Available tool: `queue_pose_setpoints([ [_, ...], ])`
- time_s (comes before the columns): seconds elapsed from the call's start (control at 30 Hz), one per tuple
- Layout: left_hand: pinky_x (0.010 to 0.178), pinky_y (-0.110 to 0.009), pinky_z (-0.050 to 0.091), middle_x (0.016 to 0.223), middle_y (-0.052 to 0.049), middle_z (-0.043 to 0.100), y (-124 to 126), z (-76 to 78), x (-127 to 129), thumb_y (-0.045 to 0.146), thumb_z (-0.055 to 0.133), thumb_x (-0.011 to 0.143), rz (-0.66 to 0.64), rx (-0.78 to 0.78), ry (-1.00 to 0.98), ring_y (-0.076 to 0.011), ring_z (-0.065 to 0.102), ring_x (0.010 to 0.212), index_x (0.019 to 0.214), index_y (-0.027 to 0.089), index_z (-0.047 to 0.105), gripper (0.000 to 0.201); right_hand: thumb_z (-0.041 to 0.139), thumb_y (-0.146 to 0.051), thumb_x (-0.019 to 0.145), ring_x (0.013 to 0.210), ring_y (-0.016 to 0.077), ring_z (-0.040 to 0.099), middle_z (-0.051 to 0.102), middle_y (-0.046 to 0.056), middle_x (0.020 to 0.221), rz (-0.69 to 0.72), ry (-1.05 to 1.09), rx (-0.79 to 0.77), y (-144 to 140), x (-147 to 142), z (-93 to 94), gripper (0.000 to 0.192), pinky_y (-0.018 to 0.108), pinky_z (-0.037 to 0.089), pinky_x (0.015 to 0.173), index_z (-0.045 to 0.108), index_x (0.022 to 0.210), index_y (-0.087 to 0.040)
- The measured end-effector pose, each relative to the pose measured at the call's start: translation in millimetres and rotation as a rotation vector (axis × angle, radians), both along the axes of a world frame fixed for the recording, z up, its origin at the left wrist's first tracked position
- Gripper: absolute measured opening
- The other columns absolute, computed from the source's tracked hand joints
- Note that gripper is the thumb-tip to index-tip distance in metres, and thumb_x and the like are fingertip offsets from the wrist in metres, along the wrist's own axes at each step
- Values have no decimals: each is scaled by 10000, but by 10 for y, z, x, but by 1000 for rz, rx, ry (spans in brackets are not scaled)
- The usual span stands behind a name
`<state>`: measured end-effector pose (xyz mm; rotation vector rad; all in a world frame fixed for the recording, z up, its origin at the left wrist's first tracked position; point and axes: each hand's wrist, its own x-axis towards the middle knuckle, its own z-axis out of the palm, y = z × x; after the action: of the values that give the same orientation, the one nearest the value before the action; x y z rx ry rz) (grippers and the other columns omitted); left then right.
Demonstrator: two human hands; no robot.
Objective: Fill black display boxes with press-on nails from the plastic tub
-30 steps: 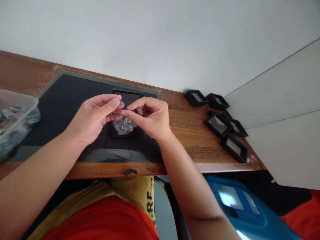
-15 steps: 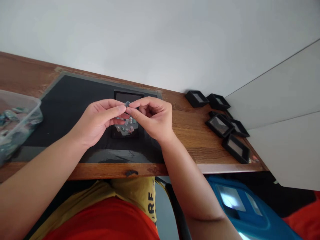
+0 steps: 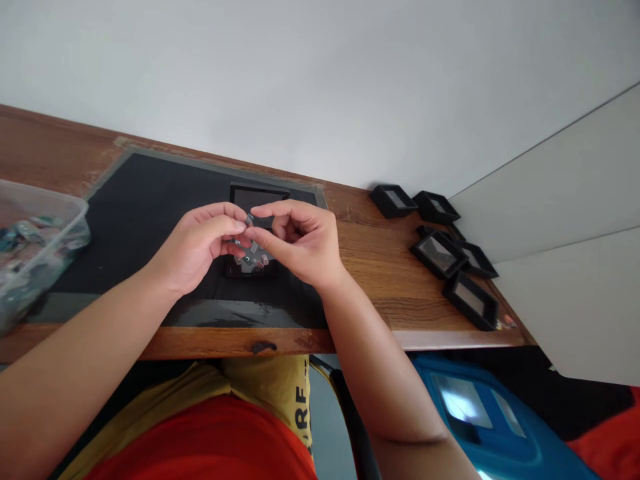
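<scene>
While over black mat (image 3: 150,200), left hand (image 3: 193,247), right hand (image 3: 300,243) pinch small grey piece (image 3: 249,219).

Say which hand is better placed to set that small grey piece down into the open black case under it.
Probably right. The right hand pinches the small grey piece almost directly above the open black case; the left hand only touches it from the side.
</scene>
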<state>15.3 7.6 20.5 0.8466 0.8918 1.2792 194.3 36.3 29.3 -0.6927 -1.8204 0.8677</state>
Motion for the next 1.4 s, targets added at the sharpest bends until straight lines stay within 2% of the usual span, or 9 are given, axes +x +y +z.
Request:
queue_pose_setpoints([
  [0.2, 563, -258, 511, 670, -12, 640, 0, 8, 3, 271, 802, 635, -15, -2, 5, -133, 590, 603, 683, 200, 722, 117, 861, -339, 855, 527, 58, 377, 474, -88, 580, 3, 6, 8, 4, -10, -15, 226, 224, 350, 513, 802, 1008, -184],
  [0.33, 566, -279, 496, 663, -28, 637, 3, 2, -10, 294, 783, 635, -43, -8, 34, -157, 596, 631, 680, 205, 729, 114, 813, -424, 906, 573, 74, 547, 691, -14, 701, 123, 58, -95, 13, -34, -41, 278, 226, 466, 554, 774, 979, -159],
  [0.4, 575, -286, 491, 663, -29, 638, 5, -5, -19, 300, 781, 641, -45, -11, 41, -162, 592, 640, 683, 213, 732, 108, 807, -454, 909, 610, 83, 613, 747, 14, 768, 175, 77, -137, 14, -50, -50, 313, 229, 508, 581, 750, 972, -153],
  [0.6, 582, -270, 482, 662, -29, 650, -1, 9, -22, 307, 792, 633, -76, -6, 46, -148, 574, 635, 654, 220, 738, 105, 776, -443, 939, 667, 103, 702, 744, 1, 761, 238, 107, -201, -8, -84, -38, 295, 231, 562, 628, 672, 965, -169],
  [0.83, 555, -274, 461, 689, -43, 654, -6, 9, -28, 354, 825, 664, -103, -5, 46, -148, 554, 625, 671, 218, 753, 154, 754, -380, 962, 604, 69, 611, 699, -20, 732, 220, 94, -179, -3, -79, -63, 234, 210, 487, 577, 647, 965, -172],
  [1.03, 555, -248, 455, 669, -28, 640, -7, 3, -40, 381, 853, 660, -73, -11, 66, -126, 548, 607, 657, 209, 738, 207, 758, -461, 953, 599, 63, 528, 575, -59, 678, 162, 59, -193, 8, -66, -81, 297, 211, 442, 569, 656, 975, -183],
  [1.17, 555, -229, 457, 643, -14, 620, -10, 22, -42, 369, 846, 646, -77, -2, 92, -111, 538, 592, 648, 199, 730, 206, 753, -529, 945, 601, 71, 509, 547, -59, 675, 165, 63, -215, 10, -66, -72, 352, 224, 434, 571, 658, 975, -190],
  [1.3, 552, -219, 453, 615, -5, 595, -11, 36, -33, 332, 836, 637, -25, 30, 104, -107, 532, 587, 621, 191, 707, 192, 747, -510, 951, 573, 71, 468, 522, -63, 655, 143, 41, -210, -8, -67, -43, 327, 230, 373, 524, 653, 967, -197],
  [1.4, 540, -221, 445, 597, -4, 580, -6, 37, -29, 309, 814, 637, 0, 40, 93, -111, 528, 576, 592, 191, 678, 186, 711, -405, 981, 535, 70, 415, 494, -84, 634, 112, -8, -176, -41, -60, -7, 252, 240, 354, 514, 655, 1104, -193],
])
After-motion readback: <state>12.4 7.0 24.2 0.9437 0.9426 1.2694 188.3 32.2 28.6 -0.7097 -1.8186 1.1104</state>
